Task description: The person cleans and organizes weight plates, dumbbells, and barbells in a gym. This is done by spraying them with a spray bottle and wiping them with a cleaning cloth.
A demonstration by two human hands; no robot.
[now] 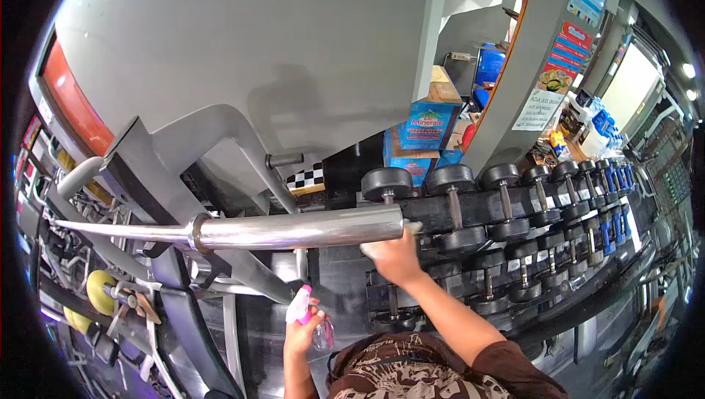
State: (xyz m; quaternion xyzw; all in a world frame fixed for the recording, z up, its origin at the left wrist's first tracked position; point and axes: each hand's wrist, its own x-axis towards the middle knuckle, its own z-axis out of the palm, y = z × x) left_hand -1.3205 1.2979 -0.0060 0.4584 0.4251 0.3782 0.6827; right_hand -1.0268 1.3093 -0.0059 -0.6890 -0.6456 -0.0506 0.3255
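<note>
Silvery metal bar spans nine o'clock to centre over dark flooring, grey wall at twelve, black dumbbells at three, as left hand clamps a pink-and-white spray bottle at seven and right hand, grip unclear, sits by the bar's end.

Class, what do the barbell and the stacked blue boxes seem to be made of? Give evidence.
Barbell: polished metal, perhaps chromed steel, with bright, mirror-like streaks.
Boxes: probably cardboard with a printed finish; brown tops and straight edges suggest it.
</note>
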